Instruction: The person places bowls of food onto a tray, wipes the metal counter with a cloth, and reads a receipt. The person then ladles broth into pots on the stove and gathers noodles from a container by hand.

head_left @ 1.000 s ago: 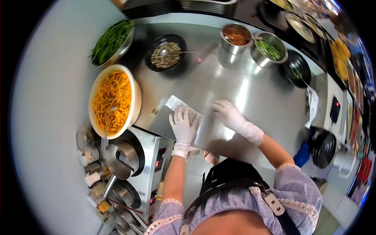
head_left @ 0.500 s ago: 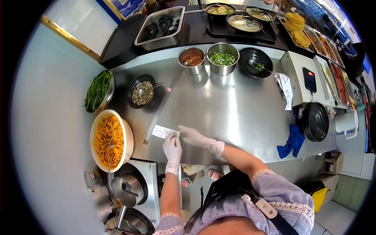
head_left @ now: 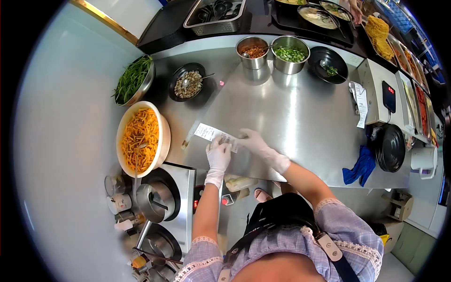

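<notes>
A printed paper slip (head_left: 206, 132) lies on the steel counter (head_left: 263, 113), slanting down to the right. My left hand (head_left: 218, 159), in a white glove, is at the slip's lower edge with its fingertips bent onto the paper. My right hand (head_left: 253, 142), also gloved, reaches the slip's right end, its fingers bent toward the paper. Whether either hand pinches the slip is too small to tell. Left of the slip stands a white bowl of orange shreds (head_left: 140, 136) with a spoon in it.
Behind are a black bowl (head_left: 188, 82), steel pots of brown bits (head_left: 254, 51) and chopped greens (head_left: 289, 54), and another black bowl (head_left: 328, 66). To the right are a blue cloth (head_left: 359, 167) and stacked black bowls (head_left: 391, 148). Cooking pots (head_left: 156, 202) stand lower left. A person's hand (head_left: 355, 13) shows at top right.
The view has shifted. My right hand, apart from the slip a second ago, has come to its right end. My left hand's fingers, spread flat earlier, are now bent.
</notes>
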The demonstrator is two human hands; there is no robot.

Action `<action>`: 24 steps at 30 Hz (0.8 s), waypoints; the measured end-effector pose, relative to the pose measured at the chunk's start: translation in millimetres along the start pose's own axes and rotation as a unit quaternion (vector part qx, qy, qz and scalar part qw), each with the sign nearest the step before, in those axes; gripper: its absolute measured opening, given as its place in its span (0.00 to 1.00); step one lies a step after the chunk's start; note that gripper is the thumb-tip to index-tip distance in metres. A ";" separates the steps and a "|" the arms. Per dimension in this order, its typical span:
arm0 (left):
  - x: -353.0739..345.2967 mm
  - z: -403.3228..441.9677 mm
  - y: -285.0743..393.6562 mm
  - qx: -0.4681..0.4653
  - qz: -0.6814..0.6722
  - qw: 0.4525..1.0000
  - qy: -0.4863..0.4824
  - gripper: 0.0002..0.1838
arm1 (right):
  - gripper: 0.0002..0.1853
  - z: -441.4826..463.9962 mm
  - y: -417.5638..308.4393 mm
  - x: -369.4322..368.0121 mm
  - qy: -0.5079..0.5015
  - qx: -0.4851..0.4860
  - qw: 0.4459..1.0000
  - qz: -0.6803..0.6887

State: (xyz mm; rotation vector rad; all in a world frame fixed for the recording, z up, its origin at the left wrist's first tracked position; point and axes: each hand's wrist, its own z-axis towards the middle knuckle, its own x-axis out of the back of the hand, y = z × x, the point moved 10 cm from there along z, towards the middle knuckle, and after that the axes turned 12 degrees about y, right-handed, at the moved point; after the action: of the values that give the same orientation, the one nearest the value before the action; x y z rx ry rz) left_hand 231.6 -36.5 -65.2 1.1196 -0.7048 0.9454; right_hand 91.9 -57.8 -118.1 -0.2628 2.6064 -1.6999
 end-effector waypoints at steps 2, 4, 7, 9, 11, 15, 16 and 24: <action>0.8 1.3 4.7 0.003 -0.015 1.000 0.000 0.13 | 0.24 -36.2 1.3 40.9 0.065 -0.002 0.996 0.060; 8.9 0.3 18.1 -0.004 0.025 1.000 0.018 0.12 | 0.22 -80.5 -2.2 105.6 0.163 0.097 0.982 -0.004; -0.1 -1.0 13.5 0.004 0.012 1.000 0.007 0.14 | 0.22 -186.2 -41.9 230.2 0.413 0.182 0.833 -0.319; -1.1 -0.6 13.2 0.009 0.031 0.999 -0.017 0.15 | 0.27 -230.1 6.0 309.0 0.512 0.120 0.697 -0.488; -0.3 0.4 16.3 0.000 0.021 1.000 -0.009 0.16 | 0.34 -260.5 49.3 358.7 0.551 -0.049 0.662 -0.506; -3.8 -1.9 13.6 0.011 0.022 1.000 -0.018 0.17 | 0.34 -260.2 111.6 387.3 0.593 -0.118 0.657 -0.451; -4.9 -2.3 11.8 0.013 0.024 1.000 -0.015 0.17 | 0.29 -253.1 113.7 385.8 0.612 -0.076 0.674 -0.407; -5.7 -3.4 8.3 0.019 -0.001 1.000 -0.018 0.18 | 0.17 -188.4 43.6 292.5 0.446 0.089 0.842 -0.291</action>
State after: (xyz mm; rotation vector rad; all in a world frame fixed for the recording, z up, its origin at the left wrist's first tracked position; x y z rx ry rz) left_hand 221.7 -33.5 -67.6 1.1741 -0.7181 0.9431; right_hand -222.3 86.2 -58.9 -0.3445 3.1229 -2.8216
